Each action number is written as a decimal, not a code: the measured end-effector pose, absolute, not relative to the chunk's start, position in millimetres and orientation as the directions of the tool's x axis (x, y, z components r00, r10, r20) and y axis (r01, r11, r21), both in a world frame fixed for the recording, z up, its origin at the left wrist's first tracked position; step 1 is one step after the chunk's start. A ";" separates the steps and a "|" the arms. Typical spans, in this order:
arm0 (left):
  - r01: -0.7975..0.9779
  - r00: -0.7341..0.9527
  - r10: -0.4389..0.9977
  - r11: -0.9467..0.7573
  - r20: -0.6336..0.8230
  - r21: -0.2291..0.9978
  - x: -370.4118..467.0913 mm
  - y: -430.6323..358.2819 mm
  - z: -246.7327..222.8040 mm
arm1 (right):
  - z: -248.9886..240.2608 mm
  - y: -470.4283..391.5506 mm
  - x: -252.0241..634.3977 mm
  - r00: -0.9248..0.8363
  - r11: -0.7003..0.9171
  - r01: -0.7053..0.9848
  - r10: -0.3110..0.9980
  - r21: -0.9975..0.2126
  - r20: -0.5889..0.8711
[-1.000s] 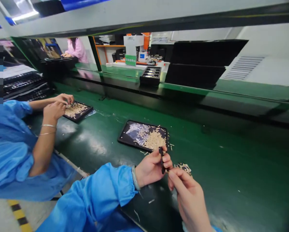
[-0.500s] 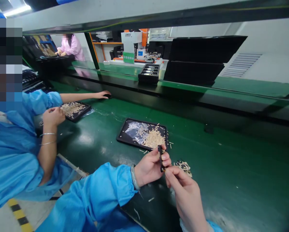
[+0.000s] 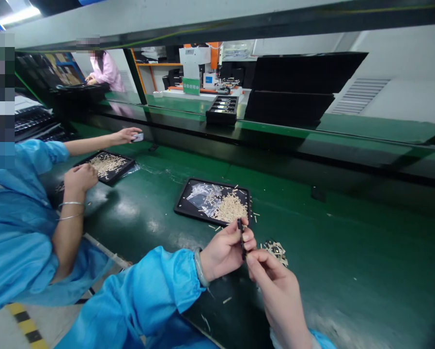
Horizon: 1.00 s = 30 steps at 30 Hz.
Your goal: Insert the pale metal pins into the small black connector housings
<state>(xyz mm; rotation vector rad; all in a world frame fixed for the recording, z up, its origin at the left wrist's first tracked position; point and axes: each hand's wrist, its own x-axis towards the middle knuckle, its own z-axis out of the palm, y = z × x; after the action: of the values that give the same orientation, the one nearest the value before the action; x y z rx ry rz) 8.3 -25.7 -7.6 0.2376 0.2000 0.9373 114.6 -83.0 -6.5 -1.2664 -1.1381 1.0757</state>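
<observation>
My left hand is closed around a slim black part, held roughly upright above the bench. At the part's lower end, the thumb and fingers of my right hand are pinched together; whatever is between them is hidden. Just beyond my hands lies a black tray with a heap of small beige strips and a clear plastic bag. A smaller pile of beige and dark pieces rests on the green bench behind my right hand.
A co-worker in a blue smock sits at left, one hand holding a small pale object, beside another tray of strips. On the raised shelf stand a black box and dark panels. Another person in pink works farther back.
The co-worker's far hand has drawn back leftward from the bench's rear edge and now shows a small pale object. My hands keep nearly the same pose around the black part.
</observation>
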 end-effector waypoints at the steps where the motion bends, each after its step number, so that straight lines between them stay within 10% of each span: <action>1: -0.772 0.578 0.814 0.570 -0.062 0.282 8.1 -25.7 -7.7 | -6.9 -83.1 115.0 0.132 0.021 0.021 0.991 -1.000 0.024; 30: -0.770 0.584 0.808 0.582 -0.078 0.261 7.2 -26.7 -5.5 | -7.9 -82.0 113.1 0.098 -0.031 -0.099 0.994 -0.995 -0.041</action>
<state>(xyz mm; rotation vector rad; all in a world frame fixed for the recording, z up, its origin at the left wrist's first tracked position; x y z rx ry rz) 7.2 -26.7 -5.5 0.2083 0.1969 0.9279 113.1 -82.0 -7.9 -1.2089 -1.0468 1.2054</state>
